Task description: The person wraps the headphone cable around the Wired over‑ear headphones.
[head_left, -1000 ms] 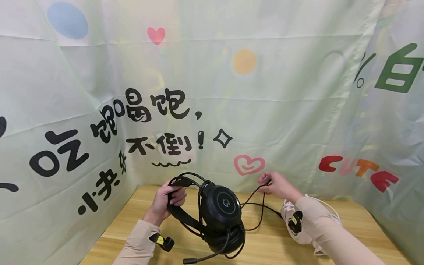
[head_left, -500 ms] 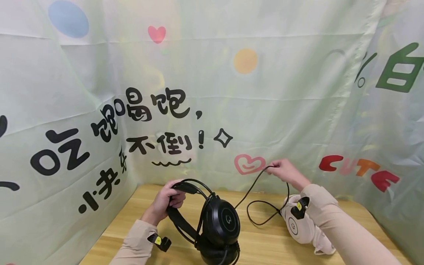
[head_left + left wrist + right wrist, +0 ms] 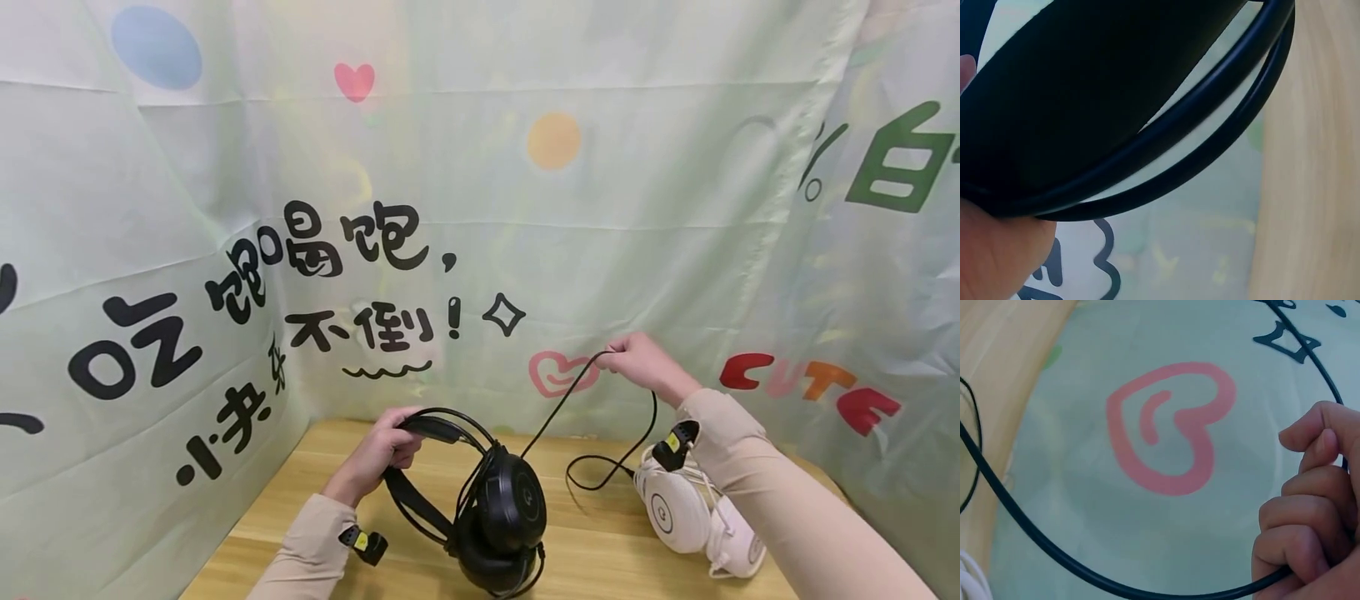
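Observation:
A black over-ear headset (image 3: 517, 500) is held tilted above the table's near middle. My left hand (image 3: 382, 450) grips its headband (image 3: 1097, 81), whose pad and twin outer bands fill much of the left wrist view. The ear cups hang to the right; their lowest part touches or hovers near the tabletop, I cannot tell which. Raised to the right, my right hand (image 3: 647, 365) holds the headset's black cable (image 3: 562, 402). In the right wrist view the fingers curl round this cable (image 3: 1085, 574). From that hand, a loop drops towards the white headset.
A white headset (image 3: 678, 512) with its white cord lies on the right of the wooden table (image 3: 600, 567), partly behind my right forearm. Printed fabric (image 3: 645, 208) walls in the back and both sides of the table.
My right hand has risen and moved right with the cable, drawing it taut from the headset. The ear cups have swung slightly lower; the left hand has shifted only a little.

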Motion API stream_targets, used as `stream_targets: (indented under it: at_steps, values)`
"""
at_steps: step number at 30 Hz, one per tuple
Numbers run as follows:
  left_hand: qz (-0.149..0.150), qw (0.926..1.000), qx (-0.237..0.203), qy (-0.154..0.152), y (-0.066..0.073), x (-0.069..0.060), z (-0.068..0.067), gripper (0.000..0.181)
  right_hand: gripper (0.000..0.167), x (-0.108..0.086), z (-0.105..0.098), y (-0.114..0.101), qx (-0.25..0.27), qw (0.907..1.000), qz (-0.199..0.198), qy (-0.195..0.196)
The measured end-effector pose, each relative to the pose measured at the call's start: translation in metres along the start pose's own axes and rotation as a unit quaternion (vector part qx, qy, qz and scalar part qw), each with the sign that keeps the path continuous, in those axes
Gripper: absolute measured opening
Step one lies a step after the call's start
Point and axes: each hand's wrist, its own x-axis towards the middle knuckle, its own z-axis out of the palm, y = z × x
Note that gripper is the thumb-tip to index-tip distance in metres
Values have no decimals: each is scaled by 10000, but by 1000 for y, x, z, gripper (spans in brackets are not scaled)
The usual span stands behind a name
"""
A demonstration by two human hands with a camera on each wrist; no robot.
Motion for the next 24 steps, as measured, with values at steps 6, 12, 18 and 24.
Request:
stream_targets:
  at_steps: [6, 12, 18, 24]
  values:
    - [-80, 9983, 542, -213, 7, 9, 12, 23, 45, -1, -5, -19, -152, 9999, 30, -32]
    - [-54, 9877, 1544, -243, 15, 19, 29, 10, 46, -1, -7, -39, -186, 9998, -90, 27]
    - [22, 9606, 2770, 219, 17, 27, 37, 10, 46, -2, -6, -65, -238, 9995, -182, 38]
    - [-68, 9435, 3104, 1159, 14, 29, 34, 6, 45, -10, -3, -82, -173, 9992, -354, -27]
